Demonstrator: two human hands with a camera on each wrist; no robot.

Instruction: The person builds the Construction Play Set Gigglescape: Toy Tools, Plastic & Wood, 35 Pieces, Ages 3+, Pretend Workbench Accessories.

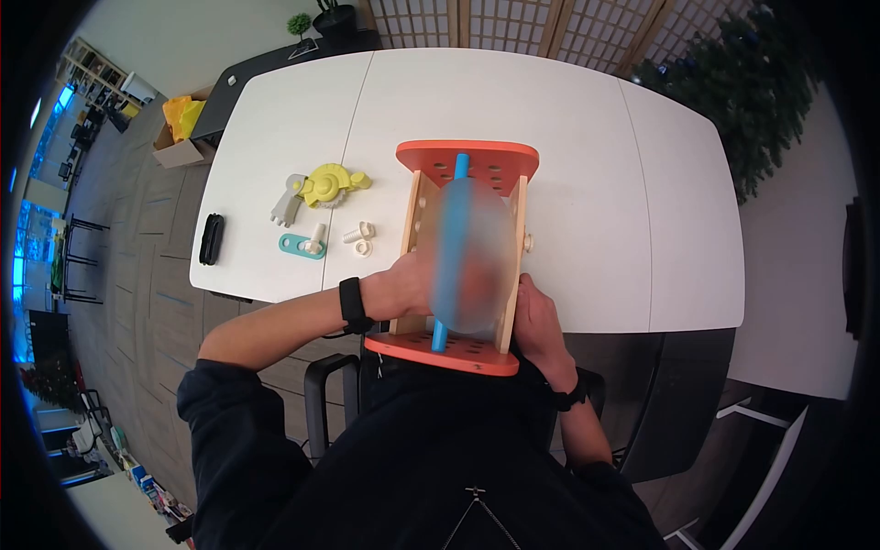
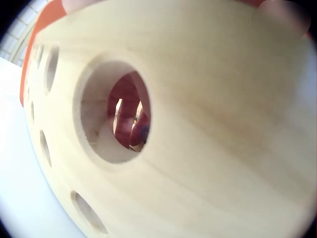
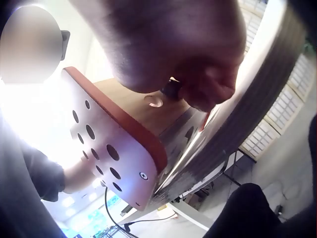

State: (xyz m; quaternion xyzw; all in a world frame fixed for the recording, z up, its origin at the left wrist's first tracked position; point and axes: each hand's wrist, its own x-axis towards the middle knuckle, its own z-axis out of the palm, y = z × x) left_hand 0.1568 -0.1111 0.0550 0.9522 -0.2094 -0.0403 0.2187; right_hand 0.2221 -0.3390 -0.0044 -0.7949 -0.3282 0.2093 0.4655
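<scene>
At my far left, a black case (image 1: 212, 240) lies on the white table (image 1: 596, 202). Next I have a grey claw (image 1: 291, 203) against a yellow saw (image 1: 323, 188); nearer me is a teal plate (image 1: 300, 244) with a white bolt (image 1: 315, 244) on it, a second bolt (image 1: 356, 235) and a nut (image 1: 363, 248) just to its right.

My left hand (image 1: 401, 284) reaches across the left wall of the toolbox (image 1: 516, 238); blur hides its fingers, so I cannot tell what they grasp. The toolbox sits mid-view, its near orange end past the table's edge, a blue bar (image 1: 461, 170) running along it. A pale knob (image 1: 529, 243) juts from its right wall. Nearer me, my right hand (image 1: 541, 321) is at that wall, fingers curled; a dark thing (image 3: 171, 88) shows beside them, whether gripped I cannot tell.
</scene>
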